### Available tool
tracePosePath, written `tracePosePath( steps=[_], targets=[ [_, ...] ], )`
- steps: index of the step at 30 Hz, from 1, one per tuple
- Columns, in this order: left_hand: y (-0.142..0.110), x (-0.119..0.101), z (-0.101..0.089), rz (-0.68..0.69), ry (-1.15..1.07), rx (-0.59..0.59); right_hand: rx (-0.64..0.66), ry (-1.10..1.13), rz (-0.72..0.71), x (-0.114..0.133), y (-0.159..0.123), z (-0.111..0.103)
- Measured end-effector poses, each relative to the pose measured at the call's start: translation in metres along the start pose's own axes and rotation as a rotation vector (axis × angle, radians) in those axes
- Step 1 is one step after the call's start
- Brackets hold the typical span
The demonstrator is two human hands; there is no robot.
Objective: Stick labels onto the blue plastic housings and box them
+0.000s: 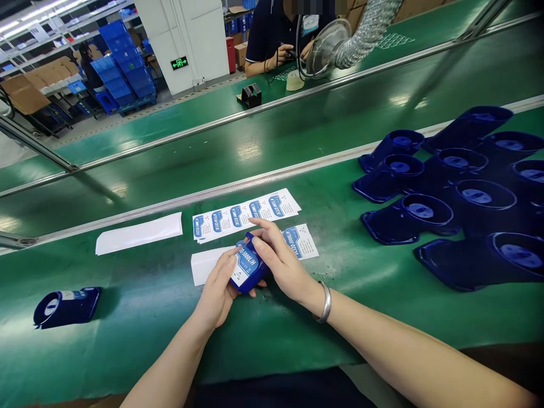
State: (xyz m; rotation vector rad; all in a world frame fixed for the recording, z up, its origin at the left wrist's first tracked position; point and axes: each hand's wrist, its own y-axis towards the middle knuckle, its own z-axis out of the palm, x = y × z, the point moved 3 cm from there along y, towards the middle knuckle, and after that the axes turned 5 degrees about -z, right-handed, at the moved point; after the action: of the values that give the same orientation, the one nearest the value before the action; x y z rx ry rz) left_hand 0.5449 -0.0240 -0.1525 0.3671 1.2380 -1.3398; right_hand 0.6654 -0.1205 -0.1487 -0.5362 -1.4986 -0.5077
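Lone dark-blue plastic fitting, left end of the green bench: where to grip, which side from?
I'd come from above and pinch the dark-blue plastic fitting across its middle, between round rim and flat flange. It lies lengthwise on the green bench, long sides exposed. Avoid pressing the white-and-blue label along its far upper edge.

Your single view comes from your head, looking forward and steeply down past your forearms to the close green tabletop [140, 317]; tilted, it reaches across to the far bench [191, 122] and distant shelves [63, 42]. No second view shares it.
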Motion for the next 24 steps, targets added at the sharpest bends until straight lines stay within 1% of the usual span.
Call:
tracePosePath(
  steps=[3, 5, 7, 10, 11, 12, 13, 15, 16, 17, 18, 21, 22, 24],
  targets=[
    [-0.002, 0.002, -0.002, 0.07, 0.177, -0.018, -0.032, 0.005, 0.018, -0.002, 0.001, -0.001],
    [-0.002, 0.003, -0.002, 0.116, 0.281, -0.01, -0.04, 0.012, 0.018, -0.003, 0.001, -0.002],
    [-0.003, 0.004, -0.002, 0.133, 0.355, -0.011, -0.046, 0.001, -0.002, -0.005, 0.003, -0.003],
    [-0.006, 0.002, -0.003, 0.14, 0.476, -0.087, -0.055, -0.007, -0.038, -0.007, 0.004, -0.006],
    [-0.007, 0.001, -0.002, 0.127, 0.486, -0.094, -0.051, -0.004, -0.047, -0.007, 0.005, -0.007],
    [-0.008, -0.001, -0.001, 0.113, 0.458, -0.077, -0.043, -0.003, -0.057, -0.008, 0.005, -0.008],
    [-0.008, -0.003, 0.0, 0.1, 0.39, -0.034, -0.032, -0.008, -0.071, -0.008, 0.004, -0.008],
    [-0.009, -0.007, 0.002, 0.079, 0.173, 0.063, -0.009, -0.052, -0.132, -0.008, 0.003, -0.01],
    [-0.008, -0.01, 0.002, 0.063, 0.068, 0.08, 0.007, -0.088, -0.183, -0.007, 0.001, -0.01],
    [-0.007, -0.011, 0.0, 0.037, -0.022, 0.068, 0.03, -0.132, -0.251, -0.005, 0.0, -0.009],
    [-0.006, -0.011, -0.003, 0.003, -0.098, 0.029, 0.057, -0.181, -0.333, -0.003, -0.002, -0.009],
    [-0.002, -0.008, -0.011, -0.085, -0.241, -0.086, 0.139, -0.303, -0.592, 0.004, -0.008, -0.005],
    [-0.001, -0.007, -0.012, -0.096, -0.275, -0.094, 0.155, -0.321, -0.65, 0.005, -0.01, -0.004],
    [0.001, -0.005, -0.013, -0.121, -0.327, -0.072, 0.174, -0.328, -0.71, 0.007, -0.011, -0.004]
  ],
)
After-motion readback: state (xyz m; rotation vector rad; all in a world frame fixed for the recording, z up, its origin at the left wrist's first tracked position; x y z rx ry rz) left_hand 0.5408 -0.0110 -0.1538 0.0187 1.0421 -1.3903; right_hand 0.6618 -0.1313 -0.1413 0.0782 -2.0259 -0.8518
